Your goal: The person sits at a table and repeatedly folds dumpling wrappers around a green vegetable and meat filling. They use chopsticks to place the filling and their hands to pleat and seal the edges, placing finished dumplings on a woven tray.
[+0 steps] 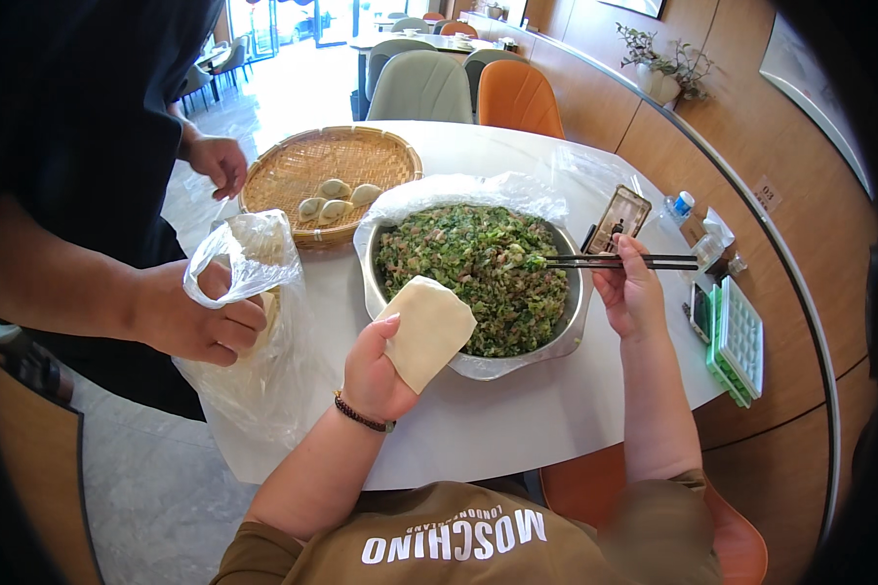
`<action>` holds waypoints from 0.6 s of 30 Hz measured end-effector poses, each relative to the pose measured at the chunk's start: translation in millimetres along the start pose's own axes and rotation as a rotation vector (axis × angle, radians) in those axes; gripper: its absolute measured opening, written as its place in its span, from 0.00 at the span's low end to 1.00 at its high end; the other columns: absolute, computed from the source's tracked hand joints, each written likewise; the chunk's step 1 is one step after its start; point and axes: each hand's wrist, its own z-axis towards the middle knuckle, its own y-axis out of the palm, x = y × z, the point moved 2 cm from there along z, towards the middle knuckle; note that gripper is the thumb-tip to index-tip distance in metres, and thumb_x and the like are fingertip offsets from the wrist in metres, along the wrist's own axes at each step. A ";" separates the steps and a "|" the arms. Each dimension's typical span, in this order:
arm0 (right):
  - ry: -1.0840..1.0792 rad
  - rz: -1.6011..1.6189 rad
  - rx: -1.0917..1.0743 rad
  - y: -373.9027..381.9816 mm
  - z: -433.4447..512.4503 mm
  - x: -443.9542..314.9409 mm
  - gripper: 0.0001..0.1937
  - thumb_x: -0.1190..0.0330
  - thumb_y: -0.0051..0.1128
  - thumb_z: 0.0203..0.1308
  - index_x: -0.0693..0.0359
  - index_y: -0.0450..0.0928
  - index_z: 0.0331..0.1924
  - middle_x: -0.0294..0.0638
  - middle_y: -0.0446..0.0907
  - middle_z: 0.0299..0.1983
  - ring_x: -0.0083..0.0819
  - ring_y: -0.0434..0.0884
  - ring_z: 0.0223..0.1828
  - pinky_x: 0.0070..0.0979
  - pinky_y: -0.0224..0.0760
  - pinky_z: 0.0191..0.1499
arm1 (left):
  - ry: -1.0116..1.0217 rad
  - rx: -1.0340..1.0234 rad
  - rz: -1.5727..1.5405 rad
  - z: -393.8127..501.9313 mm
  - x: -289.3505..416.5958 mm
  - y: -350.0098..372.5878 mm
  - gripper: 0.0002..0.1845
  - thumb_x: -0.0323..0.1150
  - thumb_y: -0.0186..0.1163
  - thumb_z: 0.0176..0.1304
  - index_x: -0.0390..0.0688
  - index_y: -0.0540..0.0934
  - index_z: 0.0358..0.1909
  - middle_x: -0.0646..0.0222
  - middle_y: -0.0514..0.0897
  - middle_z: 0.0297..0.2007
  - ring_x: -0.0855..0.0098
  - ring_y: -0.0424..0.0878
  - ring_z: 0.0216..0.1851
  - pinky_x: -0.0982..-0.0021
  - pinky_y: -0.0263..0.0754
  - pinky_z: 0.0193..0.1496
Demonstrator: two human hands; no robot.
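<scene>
My left hand (377,373) holds a pale dough wrapper (432,333) at the front left rim of a metal basin (574,322). Chopped green filling with pinkish bits (475,270) heaps up in the basin. In my right hand (633,292), right of the basin, is a pair of dark chopsticks (622,261), their tips at the filling. Several folded dumplings (334,210) lie on a round woven bamboo tray (293,172) behind and to the left. At the left, another person's hand (212,322) reaches through the opening of a clear plastic bag (285,365) with wrappers in it.
A phone (618,219) stands behind my right hand. A capped bottle (679,208), a glass jar (706,252) and green and white ice-cube trays (735,344) line the right side of the white table (512,431). The other person stands at the left; chairs (519,95) are beyond the far edge.
</scene>
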 end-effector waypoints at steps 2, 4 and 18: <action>0.019 -0.061 0.014 -1.5 3.8 0.0 0.09 0.65 0.52 0.65 0.57 0.71 0.45 0.38 0.80 0.29 0.26 0.82 0.25 0.20 0.81 0.26 | -0.005 -0.003 0.003 -0.2 -0.9 0.1 0.30 0.40 0.45 0.63 0.36 0.60 0.65 0.54 0.69 0.61 0.53 0.67 0.63 0.54 0.60 0.67; 0.026 -0.060 0.013 -2.1 6.9 -0.1 0.08 0.65 0.52 0.65 0.57 0.72 0.44 0.38 0.80 0.29 0.26 0.82 0.25 0.20 0.81 0.26 | -0.002 0.000 0.007 0.3 -0.1 1.0 0.30 0.40 0.45 0.63 0.36 0.60 0.65 0.54 0.69 0.61 0.53 0.67 0.63 0.54 0.60 0.67; 0.069 0.076 0.026 -1.6 9.8 10.1 0.07 0.63 0.54 0.64 0.54 0.75 0.42 0.38 0.81 0.28 0.24 0.82 0.26 0.16 0.79 0.24 | -0.057 -0.011 -0.023 0.4 0.2 -1.7 0.29 0.40 0.43 0.64 0.38 0.60 0.65 0.55 0.68 0.62 0.54 0.67 0.62 0.54 0.61 0.66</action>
